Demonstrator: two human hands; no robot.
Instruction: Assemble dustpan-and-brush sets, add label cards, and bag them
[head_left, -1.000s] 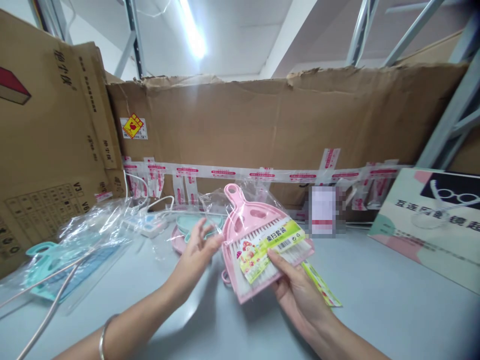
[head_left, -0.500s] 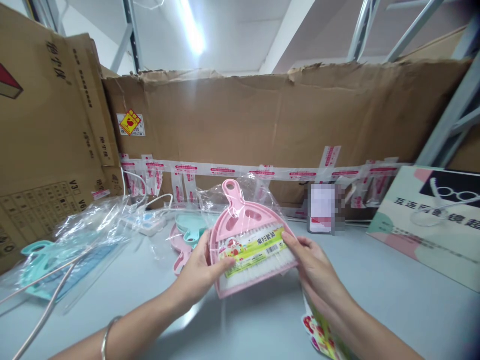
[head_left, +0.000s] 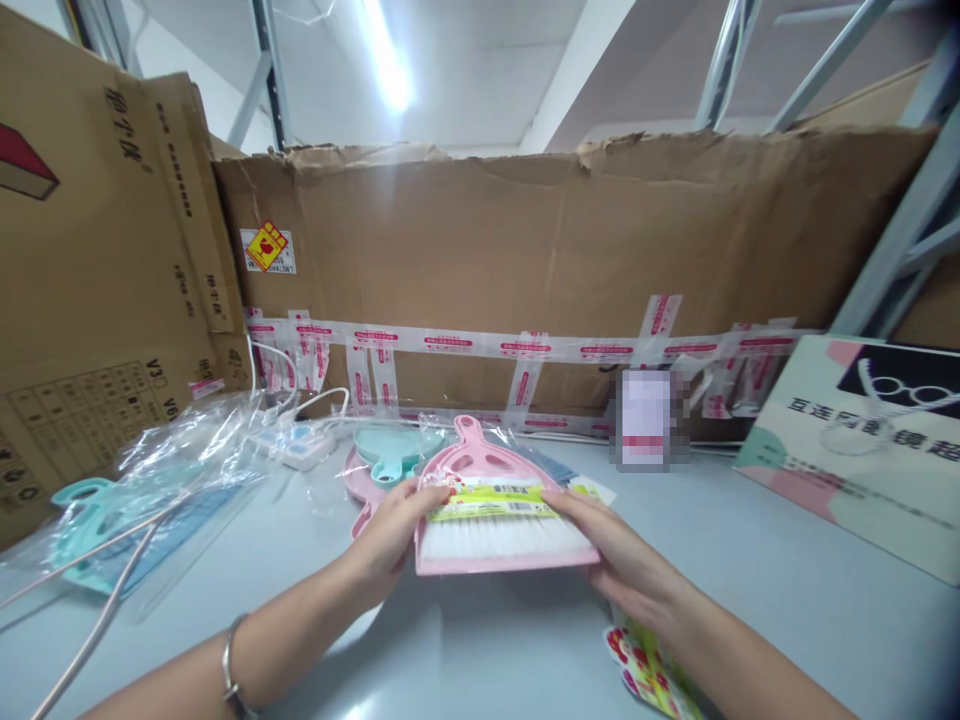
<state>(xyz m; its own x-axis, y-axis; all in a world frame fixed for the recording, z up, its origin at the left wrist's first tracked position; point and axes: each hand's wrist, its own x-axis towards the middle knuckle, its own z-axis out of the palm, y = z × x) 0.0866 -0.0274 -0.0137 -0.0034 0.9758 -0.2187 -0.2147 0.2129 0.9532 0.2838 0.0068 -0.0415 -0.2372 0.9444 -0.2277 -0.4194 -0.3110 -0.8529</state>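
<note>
Between my hands is a pink dustpan and brush set [head_left: 510,548] in a clear plastic bag, with white bristles showing and a yellow-green label [head_left: 487,497] across it. My left hand [head_left: 394,535] grips its left edge, thumb on top near the label's end. On the right edge, my right hand [head_left: 611,545] holds it the same way. The set's handle points away from me and its bristle edge faces me. Behind my left hand lie a pink dustpan [head_left: 361,478] and a teal one [head_left: 390,450], partly hidden. Under my right forearm is a colourful printed label [head_left: 645,675].
At the left, a teal dustpan [head_left: 82,540] lies under clear plastic beside white cables and a power strip [head_left: 296,445]. Large cardboard boxes [head_left: 465,250] wall the back and left. A printed board [head_left: 862,450] with glasses pictured leans at the right, past a blurred upright rectangle [head_left: 645,415].
The pink set has been lowered and tilted flatter, its handle end dropping away from me. Both hands keep their hold on its sides.
</note>
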